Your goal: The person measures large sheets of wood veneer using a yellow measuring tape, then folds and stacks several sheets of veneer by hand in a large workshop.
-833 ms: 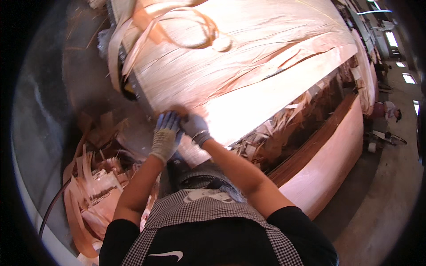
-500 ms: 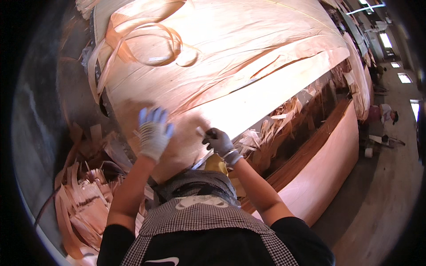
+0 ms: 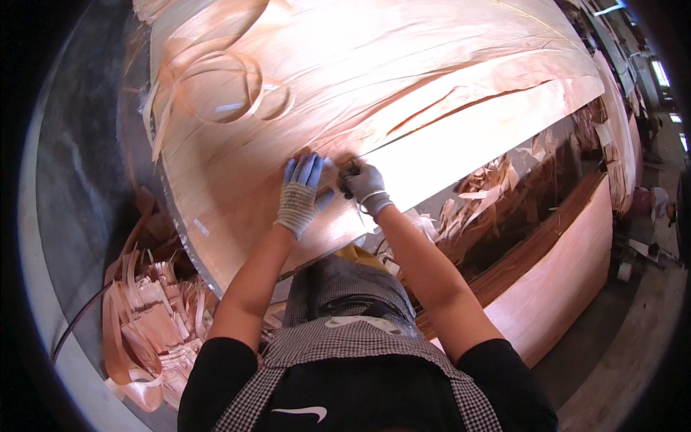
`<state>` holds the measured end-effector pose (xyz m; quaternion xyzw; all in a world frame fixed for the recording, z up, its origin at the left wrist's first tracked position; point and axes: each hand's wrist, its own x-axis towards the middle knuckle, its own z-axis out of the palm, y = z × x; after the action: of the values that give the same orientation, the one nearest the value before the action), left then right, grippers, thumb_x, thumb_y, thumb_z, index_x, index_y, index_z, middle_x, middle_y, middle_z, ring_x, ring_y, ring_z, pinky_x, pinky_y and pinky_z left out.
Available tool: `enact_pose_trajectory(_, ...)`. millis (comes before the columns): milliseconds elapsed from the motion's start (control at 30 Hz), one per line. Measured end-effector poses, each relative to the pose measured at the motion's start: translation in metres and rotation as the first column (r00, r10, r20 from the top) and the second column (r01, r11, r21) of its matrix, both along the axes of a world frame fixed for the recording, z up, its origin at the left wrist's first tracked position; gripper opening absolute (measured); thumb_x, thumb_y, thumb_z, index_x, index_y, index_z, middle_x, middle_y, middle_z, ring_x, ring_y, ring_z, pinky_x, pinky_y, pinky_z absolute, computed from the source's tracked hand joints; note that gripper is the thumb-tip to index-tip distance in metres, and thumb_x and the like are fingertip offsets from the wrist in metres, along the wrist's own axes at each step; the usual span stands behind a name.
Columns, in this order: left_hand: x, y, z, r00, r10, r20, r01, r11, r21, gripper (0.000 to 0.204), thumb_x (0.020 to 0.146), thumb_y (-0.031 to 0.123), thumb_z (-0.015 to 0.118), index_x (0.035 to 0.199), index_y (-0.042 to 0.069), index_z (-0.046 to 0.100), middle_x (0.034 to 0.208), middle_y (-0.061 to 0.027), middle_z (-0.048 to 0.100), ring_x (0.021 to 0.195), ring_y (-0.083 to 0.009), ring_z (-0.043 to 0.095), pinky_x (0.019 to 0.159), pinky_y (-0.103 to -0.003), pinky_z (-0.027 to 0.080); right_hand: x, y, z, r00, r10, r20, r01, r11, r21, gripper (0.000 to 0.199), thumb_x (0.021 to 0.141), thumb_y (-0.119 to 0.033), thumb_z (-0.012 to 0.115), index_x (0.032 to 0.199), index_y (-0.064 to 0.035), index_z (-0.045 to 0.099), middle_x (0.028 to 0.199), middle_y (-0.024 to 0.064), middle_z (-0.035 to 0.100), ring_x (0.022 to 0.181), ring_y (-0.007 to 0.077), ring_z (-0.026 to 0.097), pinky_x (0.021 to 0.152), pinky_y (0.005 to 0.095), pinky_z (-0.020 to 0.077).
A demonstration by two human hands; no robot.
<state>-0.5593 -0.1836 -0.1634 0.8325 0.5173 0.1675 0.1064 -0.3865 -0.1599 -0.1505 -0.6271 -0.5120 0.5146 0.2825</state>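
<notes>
A large, wrinkled sheet of pale wood veneer lies spread in front of me, with a long dark split running from near my hands to the far right. My left hand, in a striped blue-and-white glove, rests on the sheet with fingers stretched out. Close on its right, my gloved right hand is at the near end of the split, its fingers closed and dark at the tips. What those fingers hold, if anything, is hidden. A small pale strip lies on the veneer at the left edge.
Curled veneer ribbons lie on the sheet's far left. Scrap veneer is heaped at lower left, with torn pieces at right. A thick veneer stack stands on the right. A dark cable runs along the left.
My left hand has moved right, beside my right hand. My right hand, which had a small pale piece at its fingers, has come forward to the split. The view has shifted.
</notes>
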Motion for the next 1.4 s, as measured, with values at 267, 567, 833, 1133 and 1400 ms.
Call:
enact_pose_trajectory(267, 0.016, 0.000, -0.002, 0.972, -0.070, -0.224, 0.081, 0.996, 0.041, 0.044, 0.076, 0.028, 0.057, 0.118, 0.016, 0.053, 0.131, -0.0001, 0.042, 0.124, -0.0222, 0.033, 0.098, -0.065, 0.012, 0.013, -0.014, -0.016, 0.871, 0.125, 0.475, -0.279, 0.922, 0.269, 0.020, 0.077, -0.017, 0.059, 0.087, 0.0011, 0.058, 0.068, 0.0132, 0.062, 0.055, 0.0165, 0.061, 0.049, 0.0315, 0.0482)
enact_pose_trajectory(567, 0.161, 0.082, 0.049, 0.996, 0.022, -0.082, -0.020, 0.999, 0.030, 0.059, 0.075, 0.035, 0.059, 0.124, 0.006, 0.045, 0.134, -0.0135, 0.037, 0.125, -0.0267, 0.033, 0.107, -0.050, 0.009, 0.216, -0.010, 0.036, 0.979, -0.200, -0.044, 0.177, 0.933, -0.313, 0.017, 0.084, -0.010, 0.056, 0.097, 0.0018, 0.058, 0.077, 0.0096, 0.065, 0.059, 0.0123, 0.061, 0.045, 0.0222, 0.0448)
enact_pose_trajectory(833, 0.319, 0.149, 0.002, 0.995, 0.093, -0.028, -0.093, 0.996, -0.005, 0.074, 0.071, 0.040, 0.061, 0.128, -0.002, 0.037, 0.137, -0.0197, 0.030, 0.130, -0.0338, 0.022, 0.108, -0.048, 0.010, 0.374, 0.097, 0.013, 0.973, -0.229, 0.007, 0.226, 0.951, -0.212, 0.014, 0.085, -0.011, 0.050, 0.089, -0.0003, 0.058, 0.071, 0.0074, 0.064, 0.049, 0.0127, 0.057, 0.039, 0.0231, 0.0414)
enact_pose_trajectory(1133, 0.370, 0.164, 0.017, 0.973, 0.054, -0.223, -0.082, 0.990, -0.117, 0.060, 0.075, 0.015, 0.052, 0.132, 0.007, 0.035, 0.141, -0.0132, 0.026, 0.130, -0.0320, 0.024, 0.105, -0.056, 0.013, 0.372, 0.176, -0.012, 0.945, -0.183, -0.272, 0.080, 0.932, -0.352, 0.014, 0.083, -0.014, 0.060, 0.080, -0.0012, 0.060, 0.067, 0.0069, 0.062, 0.051, 0.0130, 0.056, 0.042, 0.0247, 0.0441)
enact_pose_trajectory(1400, 0.395, 0.178, 0.011, 0.995, 0.086, -0.047, -0.089, 0.992, -0.085, 0.060, 0.076, 0.016, 0.051, 0.134, 0.013, 0.034, 0.140, -0.0084, 0.028, 0.127, -0.0324, 0.028, 0.097, -0.066, 0.016, 0.378, 0.185, 0.008, 0.975, -0.119, -0.188, 0.049, 0.939, -0.341, 0.021, 0.083, -0.019, 0.058, 0.078, 0.0009, 0.064, 0.059, 0.0070, 0.060, 0.043, 0.0123, 0.055, 0.040, 0.0252, 0.0451)
